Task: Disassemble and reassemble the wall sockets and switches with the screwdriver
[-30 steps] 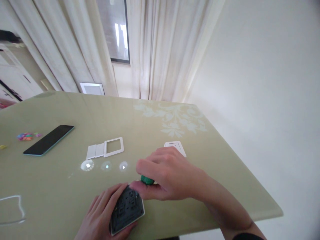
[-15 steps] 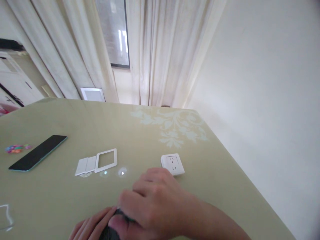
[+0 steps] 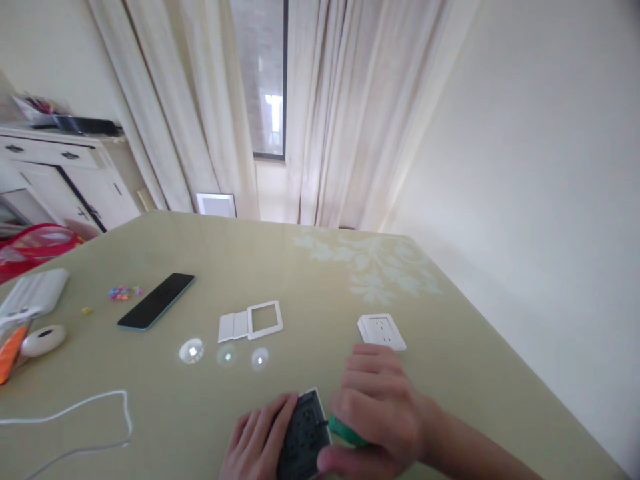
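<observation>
My left hand (image 3: 260, 430) is closed around the left side of a wall socket (image 3: 303, 437) near the front of the table. Its dark grey back faces up, edged in white. My right hand (image 3: 383, 407) grips the green handle of a screwdriver (image 3: 346, 432), whose short dark shaft points left at the socket's edge. Whether the tip touches a screw is too small to tell. Just beyond my right knuckles lies a white wall socket (image 3: 384, 331), holes up. A white frame (image 3: 279, 317) and thin white plates (image 3: 233, 327) lie together further left.
A dark phone (image 3: 156, 301), small colourful beads (image 3: 120, 293) and a white cable (image 3: 85, 403) lie on the left. Beyond them are a white case (image 3: 37, 293), a round white object (image 3: 44, 341) and an orange-handled tool (image 3: 11, 353). A wall borders the table's right side.
The view has swung left, so everything sits further right. My hands have drawn apart slightly, and the socket's dark back and the green handle now show clearly.
</observation>
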`<state>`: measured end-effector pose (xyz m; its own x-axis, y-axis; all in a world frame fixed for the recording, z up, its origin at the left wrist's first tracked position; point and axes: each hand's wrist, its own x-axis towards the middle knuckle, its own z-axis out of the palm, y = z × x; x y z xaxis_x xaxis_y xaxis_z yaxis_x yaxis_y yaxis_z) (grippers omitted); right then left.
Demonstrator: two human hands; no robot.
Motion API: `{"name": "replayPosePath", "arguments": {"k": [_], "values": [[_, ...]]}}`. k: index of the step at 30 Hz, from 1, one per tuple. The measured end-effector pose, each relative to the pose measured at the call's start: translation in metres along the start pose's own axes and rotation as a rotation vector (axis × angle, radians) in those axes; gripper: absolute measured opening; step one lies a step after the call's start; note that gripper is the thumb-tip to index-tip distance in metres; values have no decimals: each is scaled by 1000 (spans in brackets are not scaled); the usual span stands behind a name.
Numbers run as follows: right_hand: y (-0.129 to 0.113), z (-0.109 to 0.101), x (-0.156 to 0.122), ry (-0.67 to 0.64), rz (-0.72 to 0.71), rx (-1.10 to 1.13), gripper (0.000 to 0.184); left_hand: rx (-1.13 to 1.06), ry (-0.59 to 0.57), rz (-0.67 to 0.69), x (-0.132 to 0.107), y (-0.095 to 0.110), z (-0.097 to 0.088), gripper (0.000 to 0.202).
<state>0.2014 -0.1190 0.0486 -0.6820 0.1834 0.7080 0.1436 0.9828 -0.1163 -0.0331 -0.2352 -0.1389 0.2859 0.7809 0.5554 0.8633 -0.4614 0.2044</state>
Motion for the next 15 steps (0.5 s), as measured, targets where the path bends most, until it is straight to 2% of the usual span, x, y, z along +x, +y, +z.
{"name": "replayPosePath", "arguments": {"k": [3,7,9,15], "values": [[-18,-1,7,-25,76,-110,53,19,20,8,6,6,1,82],[-46,-4,14,-92,223,-324,45,-16,12,-135,11,27,0,71],[-57,-2,18,-100,290,-415,39,-36,27,-165,11,33,-1,64],[-68,9,30,-116,354,-538,39,10,140,-143,10,36,-3,69]]}}
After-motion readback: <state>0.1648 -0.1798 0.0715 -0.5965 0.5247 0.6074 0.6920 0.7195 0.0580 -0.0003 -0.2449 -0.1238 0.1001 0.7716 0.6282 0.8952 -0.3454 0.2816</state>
